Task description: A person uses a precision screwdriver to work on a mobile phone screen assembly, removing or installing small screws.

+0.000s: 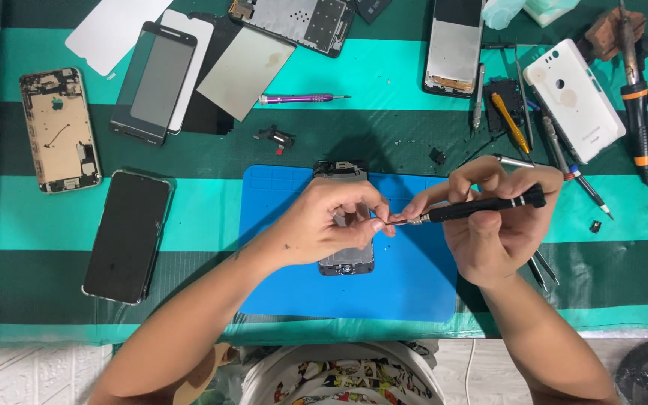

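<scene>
Fingers (375,223) of the left hand (324,221) pinch the tip; the right hand (500,225) grips the black screwdriver (481,205) over the opened phone (346,259) mid-table. Seat the bit squarely, I judge.

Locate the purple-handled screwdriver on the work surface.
In the head view, the purple screwdriver lies above the blue mat, just right of the grey panel, away from both hands.

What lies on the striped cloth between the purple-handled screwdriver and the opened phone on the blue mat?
In the head view, a small black loose component lies between the purple-handled screwdriver and the opened phone.
</scene>
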